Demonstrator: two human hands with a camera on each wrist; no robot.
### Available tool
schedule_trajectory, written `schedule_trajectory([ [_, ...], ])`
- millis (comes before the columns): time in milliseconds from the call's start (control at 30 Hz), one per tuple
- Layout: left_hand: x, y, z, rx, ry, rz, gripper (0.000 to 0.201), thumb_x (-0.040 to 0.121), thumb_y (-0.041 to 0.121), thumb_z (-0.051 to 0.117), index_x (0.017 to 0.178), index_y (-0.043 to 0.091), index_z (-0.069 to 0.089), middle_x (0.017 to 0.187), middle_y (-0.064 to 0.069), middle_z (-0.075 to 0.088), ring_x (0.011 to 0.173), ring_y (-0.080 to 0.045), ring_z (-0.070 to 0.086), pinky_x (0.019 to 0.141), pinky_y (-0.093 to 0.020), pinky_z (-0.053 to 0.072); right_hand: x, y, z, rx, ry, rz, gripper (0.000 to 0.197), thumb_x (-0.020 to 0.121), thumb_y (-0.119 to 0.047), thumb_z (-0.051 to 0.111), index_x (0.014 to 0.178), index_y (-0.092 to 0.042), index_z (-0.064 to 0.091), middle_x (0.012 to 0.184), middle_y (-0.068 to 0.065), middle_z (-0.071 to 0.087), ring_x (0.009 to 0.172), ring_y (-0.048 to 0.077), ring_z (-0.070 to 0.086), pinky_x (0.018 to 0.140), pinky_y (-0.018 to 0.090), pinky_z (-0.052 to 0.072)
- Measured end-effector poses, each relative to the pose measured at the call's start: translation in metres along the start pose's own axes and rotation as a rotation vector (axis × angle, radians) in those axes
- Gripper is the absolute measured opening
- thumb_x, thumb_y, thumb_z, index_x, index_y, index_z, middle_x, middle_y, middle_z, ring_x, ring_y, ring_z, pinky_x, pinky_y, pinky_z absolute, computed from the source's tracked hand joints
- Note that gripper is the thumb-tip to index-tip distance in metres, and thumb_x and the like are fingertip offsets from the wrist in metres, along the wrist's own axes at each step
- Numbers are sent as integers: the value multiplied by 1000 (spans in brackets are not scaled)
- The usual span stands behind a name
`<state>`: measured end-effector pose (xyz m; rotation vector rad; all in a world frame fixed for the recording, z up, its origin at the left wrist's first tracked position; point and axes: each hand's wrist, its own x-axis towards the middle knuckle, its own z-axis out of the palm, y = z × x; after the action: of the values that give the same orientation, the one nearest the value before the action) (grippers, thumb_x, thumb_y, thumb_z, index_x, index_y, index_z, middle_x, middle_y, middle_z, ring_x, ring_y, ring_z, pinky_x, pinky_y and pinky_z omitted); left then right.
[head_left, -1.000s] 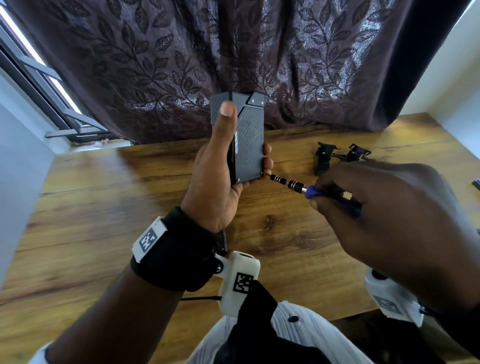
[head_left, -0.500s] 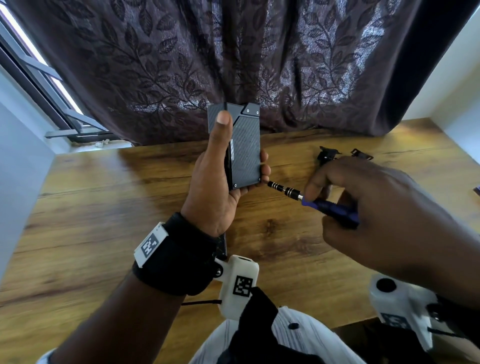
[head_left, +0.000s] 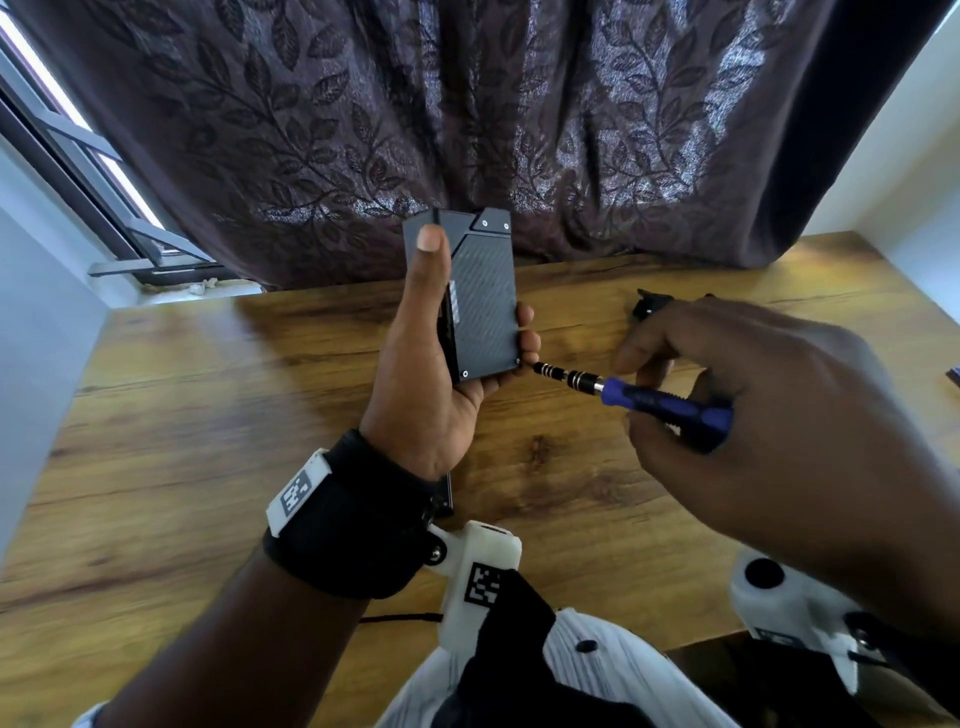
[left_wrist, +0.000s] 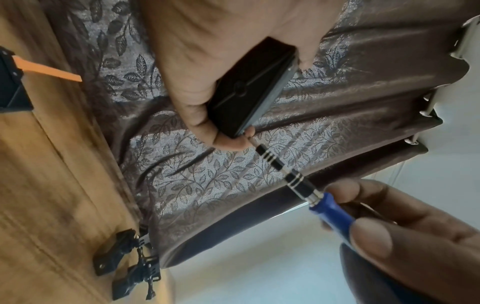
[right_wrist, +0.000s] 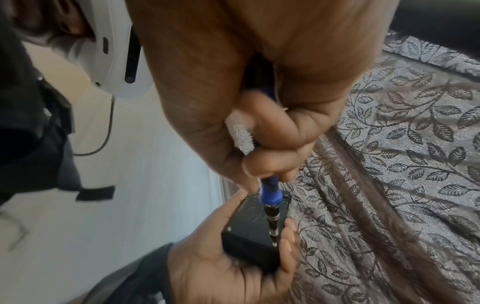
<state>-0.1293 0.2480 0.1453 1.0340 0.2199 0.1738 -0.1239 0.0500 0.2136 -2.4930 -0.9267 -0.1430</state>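
Observation:
My left hand (head_left: 441, 384) grips a black rectangular box (head_left: 480, 301) upright above the wooden table (head_left: 208, 415), thumb along its left face, fingertips curled round its right edge. The box has a carbon-weave face and small screws at its corners. My right hand (head_left: 769, 415) holds a blue-handled precision screwdriver (head_left: 660, 402); its banded metal shaft (head_left: 566, 375) points left, the tip at the box's lower right corner. The left wrist view shows the tip (left_wrist: 250, 139) meeting the box (left_wrist: 249, 86) beside my fingertip. In the right wrist view the screwdriver (right_wrist: 270, 195) lies across the box (right_wrist: 249, 232).
Black clamp-like mounts (head_left: 649, 304) lie on the table behind my right hand, also in the left wrist view as mounts (left_wrist: 130, 267). A black part with an orange strip (left_wrist: 46, 70) sits farther left. A dark leaf-patterned curtain (head_left: 467, 130) hangs behind the table; a window frame (head_left: 104, 208) is at left.
My right hand shifted its fingers along the screwdriver handle, baring more of the blue grip. The tip stays at the box's lower right corner; the left hand holds still.

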Motion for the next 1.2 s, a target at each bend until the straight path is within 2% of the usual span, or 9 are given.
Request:
schedule_trajectory([
  [200,0,9,-1,44,-9,43,68,102,62,37,130,4,56,94,-17,65,84,-32,61,79,-42,57,-7,3,8,-74,88,-8,20,71,-20,76,86,-24,63,76,-9,64,57,10,58,52,21,45],
  [400,-1,11,0,86,-25,71,66,102,61,37,129,3,56,94,-17,66,84,-33,62,79,-43,57,-8,2,6,-102,139,-28,12,77,-27,77,85,-20,73,68,-5,67,56,22,63,51,39,55],
  [533,0,10,-2,99,-25,80,74,102,62,36,133,-2,54,94,-18,67,85,-36,64,84,-49,58,-8,5,10,-138,136,-55,18,94,-30,69,81,-18,73,58,-6,60,45,17,55,43,29,48],
  [633,0,8,-1,102,-24,85,68,101,62,37,127,3,57,94,-18,67,85,-36,64,85,-50,58,-6,7,10,-130,104,-72,20,88,-37,66,82,-18,70,59,-7,60,46,16,54,44,24,45],
  [767,1,8,-1,83,-8,75,65,101,62,38,124,5,58,93,-18,66,82,-33,62,80,-44,58,-4,8,11,-121,25,-45,28,80,-41,73,90,-18,64,80,-4,60,54,15,48,54,15,34],
  [867,2,8,-2,91,-20,80,64,103,61,35,125,5,57,94,-18,66,83,-34,62,81,-45,57,-4,8,8,-138,46,-29,21,74,-26,78,88,-16,66,82,-3,62,55,16,50,51,19,40],
  [1000,2,6,-2,116,-33,92,61,104,59,33,123,7,59,93,-17,66,84,-33,61,80,-45,57,-5,8,7,-168,78,-10,19,88,-34,71,79,-18,71,60,-4,61,48,19,54,46,31,49],
  [1067,2,6,-3,108,-32,81,62,103,60,34,124,7,58,94,-17,66,84,-33,61,80,-45,57,-5,9,10,-160,59,-13,27,96,-37,63,78,-19,72,56,-7,58,44,16,53,44,29,46],
  [1200,3,7,-4,102,-30,90,59,104,59,34,120,8,59,93,-16,66,82,-32,62,81,-46,57,-2,6,10,-68,49,36,30,85,-50,72,89,-21,63,62,-11,61,51,5,54,53,15,39],
])
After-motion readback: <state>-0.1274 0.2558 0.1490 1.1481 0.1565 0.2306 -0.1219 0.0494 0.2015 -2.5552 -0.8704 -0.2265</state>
